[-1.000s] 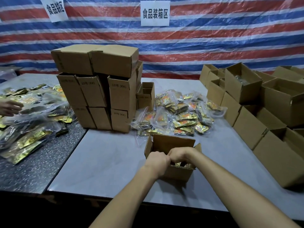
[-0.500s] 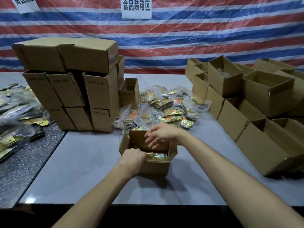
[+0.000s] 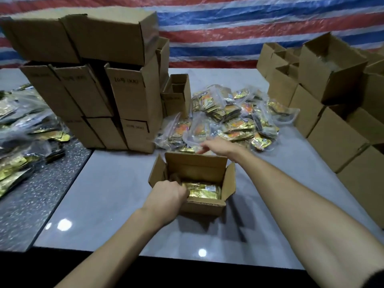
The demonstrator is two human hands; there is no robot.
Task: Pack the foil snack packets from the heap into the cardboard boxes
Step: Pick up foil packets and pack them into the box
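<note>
- My left hand [image 3: 168, 194] is at the near left corner of the small open brown cardboard box [image 3: 195, 167]. Its fingers are curled over the near rim. I judge that it grips the cardboard to steady the box, though the fingertips are hidden inside.
- My right hand [image 3: 218, 146] is just behind the far wall of the box. Its fingers are loosely stretched and a little blurred, and I see nothing held in it.
- Inside the box, against its near wall, lies a flat gold foil packet with a white label [image 3: 202, 190].
- The heap of gold and orange foil snack packets in clear plastic bags [image 3: 228, 119] lies on the smooth grey worktop [image 3: 108, 194], directly behind the box. I cannot tell if its nearest bags touch the far wall.
- The step in hand, I think, is to fetch the next bag. I would take the nearest one and pinch it by the packets, not by the loose plastic edge, which may slip.
- I would lift it clear over the far wall and lay it flat on the packet already inside, in the same direction, so the flaps can close later.
- The box is light and the worktop shiny, so the left hand should press it down firmly while the right one loads.
- The side flaps stand open to both sides of the box; a bag corner could catch on them.
</note>
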